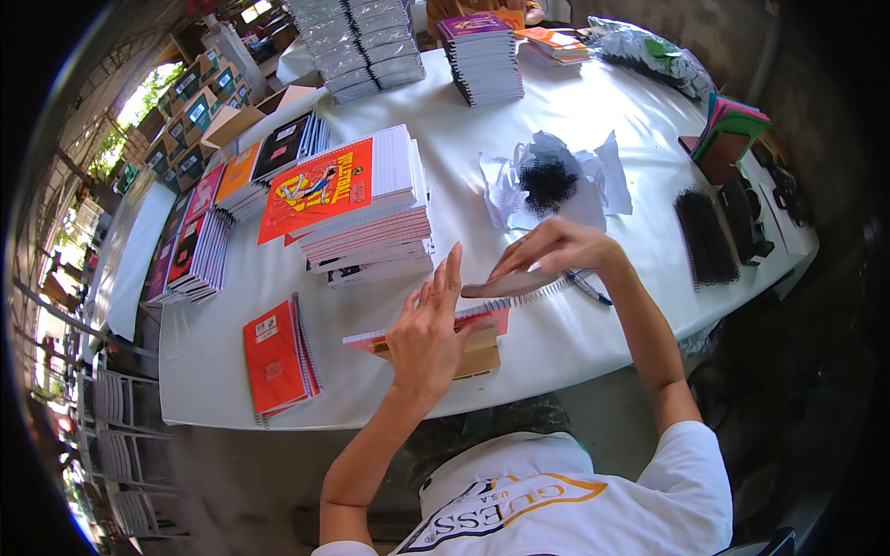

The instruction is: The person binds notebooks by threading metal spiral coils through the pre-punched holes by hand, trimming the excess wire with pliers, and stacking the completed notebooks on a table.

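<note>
Notebook [367, 341], red/wht, nr front edge of tabletop [199, 375], directly under L hand [422, 343]; L fingers stretched upward, can't tell if that grip is closed on it. R hand [565, 246] beyond & to the right, grip closed on flat grey-brn pad [514, 281], just by coil [542, 292], which sticks out past notebook to R. Hidden: notebook's mid (behind L hand), R thumb. Tan block [480, 359] partly covered. Pad's exact kind unclear.
</note>
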`<state>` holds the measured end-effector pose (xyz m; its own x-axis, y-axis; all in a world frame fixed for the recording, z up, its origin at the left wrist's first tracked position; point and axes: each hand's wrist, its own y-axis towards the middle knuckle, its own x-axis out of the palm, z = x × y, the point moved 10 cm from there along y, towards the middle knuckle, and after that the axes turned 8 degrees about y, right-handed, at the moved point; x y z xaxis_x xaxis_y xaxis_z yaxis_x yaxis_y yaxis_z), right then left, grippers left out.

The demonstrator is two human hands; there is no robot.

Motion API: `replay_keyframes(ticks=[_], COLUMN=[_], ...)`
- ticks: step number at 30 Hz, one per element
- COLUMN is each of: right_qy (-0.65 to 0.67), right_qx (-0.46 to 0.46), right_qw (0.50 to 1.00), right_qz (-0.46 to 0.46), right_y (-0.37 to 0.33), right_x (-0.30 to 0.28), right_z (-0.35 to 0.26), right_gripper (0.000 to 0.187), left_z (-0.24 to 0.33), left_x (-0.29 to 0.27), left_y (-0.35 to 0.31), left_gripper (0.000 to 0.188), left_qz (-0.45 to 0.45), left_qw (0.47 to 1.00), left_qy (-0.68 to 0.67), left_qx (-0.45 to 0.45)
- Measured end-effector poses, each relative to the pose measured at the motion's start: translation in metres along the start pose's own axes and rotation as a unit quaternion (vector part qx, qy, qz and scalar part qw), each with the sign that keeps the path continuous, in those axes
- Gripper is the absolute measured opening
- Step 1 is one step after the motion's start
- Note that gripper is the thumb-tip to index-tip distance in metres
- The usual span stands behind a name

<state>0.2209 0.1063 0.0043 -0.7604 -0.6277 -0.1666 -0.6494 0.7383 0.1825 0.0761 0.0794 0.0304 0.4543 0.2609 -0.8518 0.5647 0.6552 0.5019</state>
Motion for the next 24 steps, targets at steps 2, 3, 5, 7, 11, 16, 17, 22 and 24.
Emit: replay_keyframes(ticks=[2,3,5,7,11,16,17,22,24], right_qy=[-0.032,-0.046,-0.057,0.028,-0.098,0.098,0.051,0.104,0.11], right_qx=[0.016,0.02,0.084,-0.005,0.136,-0.045,0.015,-0.03,-0.043], right_qw=[0.999,0.998,0.995,0.999,0.986,0.994,0.999,0.994,0.993], right_qz=[-0.029,-0.041,-0.004,0.025,-0.004,-0.011,-0.003,-0.001,-0.004], right_y=[0.004,0.008,0.01,0.007,0.017,0.018,0.023,0.027,0.03], right_x=[0.007,0.013,0.005,-0.006,0.009,0.01,0.013,0.011,0.013], right_z=[0.009,0.01,0.036,0.018,0.035,0.012,0.018,0.02,0.022], right_gripper=[0.048,0.048,0.051,0.053,0.058,0.054,0.053,0.05,0.05], left_z=[-0.001,-0.001,-0.001,-0.006,-0.014,-0.023,-0.024,-0.03,-0.027], left_x=[0.0,-0.002,-0.005,-0.006,-0.008,-0.013,-0.013,-0.016,-0.019], left_y=[-0.001,0.0,-0.001,-0.005,-0.007,-0.009,-0.011,-0.014,-0.011], left_gripper=[0.105,0.104,0.103,0.102,0.105,0.106,0.106,0.107,0.107], left_qz=[0.001,-0.002,-0.003,0.011,0.025,0.025,0.027,0.036,0.044], left_qw=[1.0,1.0,1.0,1.0,1.0,0.999,0.999,0.998,0.998], left_qy=[0.002,0.006,0.017,0.024,0.013,0.019,0.019,0.038,0.033], left_qx=[-0.004,-0.003,-0.001,-0.006,-0.003,-0.02,-0.026,-0.033,-0.023])
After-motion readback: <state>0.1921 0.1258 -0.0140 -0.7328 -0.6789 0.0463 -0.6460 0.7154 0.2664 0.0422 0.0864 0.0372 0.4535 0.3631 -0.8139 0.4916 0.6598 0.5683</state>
